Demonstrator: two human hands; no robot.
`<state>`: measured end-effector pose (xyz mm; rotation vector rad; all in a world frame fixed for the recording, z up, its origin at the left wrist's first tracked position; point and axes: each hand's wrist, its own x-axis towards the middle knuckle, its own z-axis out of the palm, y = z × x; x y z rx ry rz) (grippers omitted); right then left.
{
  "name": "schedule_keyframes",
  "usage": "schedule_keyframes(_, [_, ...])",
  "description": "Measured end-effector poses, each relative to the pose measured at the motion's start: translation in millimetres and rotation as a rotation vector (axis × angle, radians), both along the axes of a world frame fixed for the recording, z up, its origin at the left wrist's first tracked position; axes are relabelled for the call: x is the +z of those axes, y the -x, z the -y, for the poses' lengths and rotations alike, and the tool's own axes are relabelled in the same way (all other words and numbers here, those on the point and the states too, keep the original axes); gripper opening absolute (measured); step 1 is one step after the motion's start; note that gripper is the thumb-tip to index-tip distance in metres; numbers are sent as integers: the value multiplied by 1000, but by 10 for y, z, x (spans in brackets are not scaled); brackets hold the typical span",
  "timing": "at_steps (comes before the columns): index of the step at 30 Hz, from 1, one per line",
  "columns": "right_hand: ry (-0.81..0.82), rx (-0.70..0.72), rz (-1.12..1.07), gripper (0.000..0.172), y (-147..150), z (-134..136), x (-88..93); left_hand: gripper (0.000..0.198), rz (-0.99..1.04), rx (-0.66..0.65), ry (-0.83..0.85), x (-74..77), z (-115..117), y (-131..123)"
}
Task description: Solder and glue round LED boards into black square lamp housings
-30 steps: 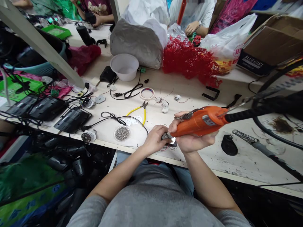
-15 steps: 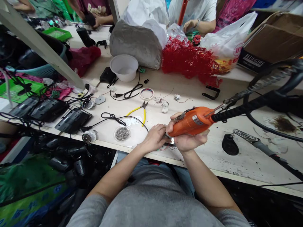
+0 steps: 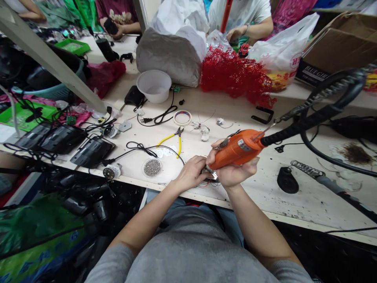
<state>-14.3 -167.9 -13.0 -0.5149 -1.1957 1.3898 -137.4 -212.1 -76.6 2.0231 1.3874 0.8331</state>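
My right hand [image 3: 235,171] is wrapped round an orange electric screwdriver [image 3: 237,148], whose black cable runs off to the right. Its tip points down at a small metal part with thin wires [image 3: 211,175] at the near table edge. My left hand [image 3: 191,173] is closed on that part, pinching it from the left. A round dish of small screws [image 3: 152,167] lies just left of my left hand. Yellow-handled pliers [image 3: 173,138] rest behind it.
Black chargers and cables [image 3: 88,151] crowd the left. A white bowl [image 3: 154,84], tape roll [image 3: 182,117], grey bag [image 3: 171,55] and red mesh [image 3: 235,76] sit further back. A soldering iron [image 3: 324,182] and black stand [image 3: 287,181] lie right. Other people's hands work across the table.
The screwdriver's rear end has swung up and left, so the tool stands steeper over the part. Both hands stay on the small part at the table edge.
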Motion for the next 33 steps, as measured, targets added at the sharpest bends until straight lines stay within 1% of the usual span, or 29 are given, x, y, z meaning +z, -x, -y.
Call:
schedule_keyframes(2, [2,-19,-3,74,2,-16,12,29,20,61,9,12,40,-29])
schedule_keyframes(6, [-7,-76,-55,66,-15,-26,99,33,73,253,12,27,141,-77])
schedule_keyframes(9, [-22,-46,-37,70,-38,-27,142,33,108,304,48,45,175,-84])
schedule_keyframes(12, [-19,-31,-11,74,-40,-25,139,32,133,312,76,65,162,-91])
schedule_keyframes(17, [3,-26,-33,72,-25,-12,103,30,186,301,129,65,125,-121])
schedule_keyframes(21, [12,-6,-4,76,-34,-8,98,34,265,234,157,80,90,-121])
schedule_keyframes(24, [14,-30,3,73,-31,-7,118,32,319,191,227,116,50,-108])
schedule_keyframes(26, [8,-55,-6,71,-25,-6,132,30,343,195,267,130,26,-98])
schedule_keyframes(29, [-13,-58,-23,70,-11,-4,147,29,404,208,274,105,8,-83])
schedule_keyframes(33, [-46,-34,-46,71,17,6,185,26,507,183,253,18,-4,-62])
